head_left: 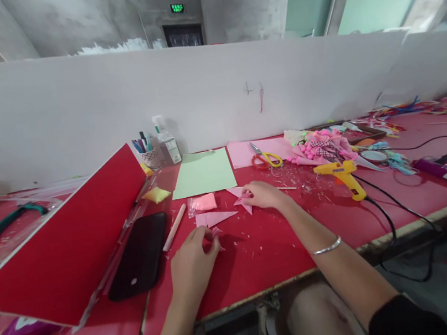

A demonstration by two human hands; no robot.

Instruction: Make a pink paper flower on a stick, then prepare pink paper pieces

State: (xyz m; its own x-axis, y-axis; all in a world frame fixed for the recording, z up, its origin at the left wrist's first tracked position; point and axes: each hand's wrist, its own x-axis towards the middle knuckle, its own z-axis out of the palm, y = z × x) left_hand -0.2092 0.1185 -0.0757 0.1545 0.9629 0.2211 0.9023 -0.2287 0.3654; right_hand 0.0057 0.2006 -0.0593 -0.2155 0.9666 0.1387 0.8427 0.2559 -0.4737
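Note:
My left hand (192, 256) is just above the red tabletop, thumb and fingers pinched on a small folded piece of pink paper (217, 232). Farther forward, my right hand (264, 194) has its fingers closed at a pointed pink paper piece (246, 205), partly hidden beneath them. Between the two hands lies a long pink paper triangle (222, 216). Just behind it is a clear packet of coral-pink clay-like material (204, 202). A pale wooden stick (174, 228) rests left of these, near a black phone-like slab (139, 255).
Behind are a green paper sheet (203, 171), scissors (266, 158), a pen cup (150, 159) and a bottle (168, 145). A yellow glue gun (344, 176) with a trailing cord stands right, before a pink craft pile (323, 147). A tilted red board (70, 241) blocks the left.

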